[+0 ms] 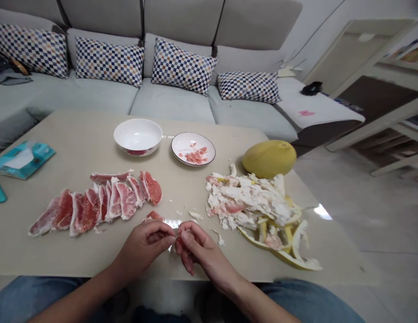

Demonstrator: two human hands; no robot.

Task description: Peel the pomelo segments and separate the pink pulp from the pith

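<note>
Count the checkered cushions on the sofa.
4. One checkered cushion at the far left, one left of centre, one at centre, one on the right, all against the grey sofa back. None seems hidden.

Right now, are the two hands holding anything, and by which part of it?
Both the left hand and the right hand pinch a small pink piece of pomelo flesh between their fingertips, one at each end; which part exactly is hidden.
</note>
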